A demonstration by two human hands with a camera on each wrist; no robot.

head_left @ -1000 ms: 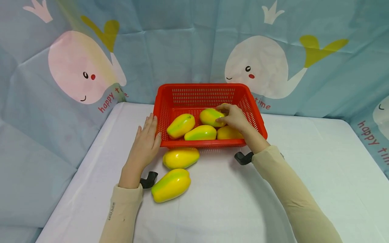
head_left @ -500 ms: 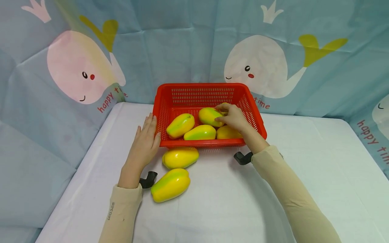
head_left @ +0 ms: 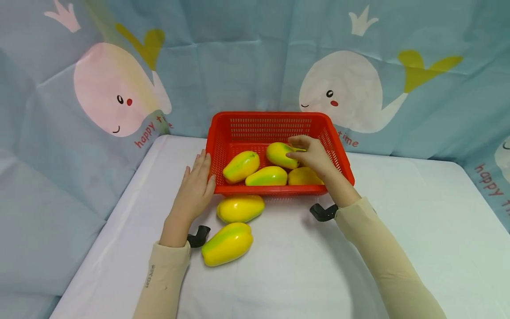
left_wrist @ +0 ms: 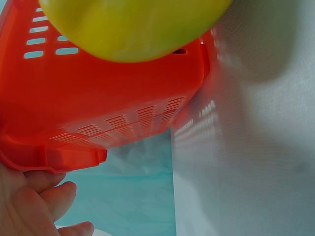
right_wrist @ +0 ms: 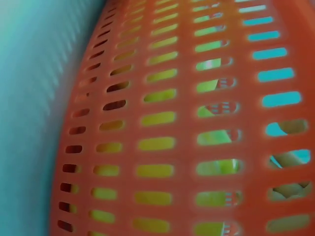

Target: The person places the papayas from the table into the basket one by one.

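The red plastic basket holds several yellow-green papayas, among them a left one, a front one and a rear one. Over its right part, my right hand has thumb and index finger spread apart at the rear papaya's right end. A strip of yellow fruit shows in the gap; the other fingertips are hidden. My left hand lies with straight fingers against the basket's left side, its fingers beside the rim in the left wrist view. The right wrist view mostly shows slotted basket wall.
Two more papayas lie on the white table in front of the basket, one close to its wall and one nearer. Black wrist mounts show beside both wrists. A blue whale-print curtain hangs behind.
The head view has shifted slightly. My right hand's thumb and index finger stand a little farther apart, showing more fruit between them. The left hand keeps its place against the basket.
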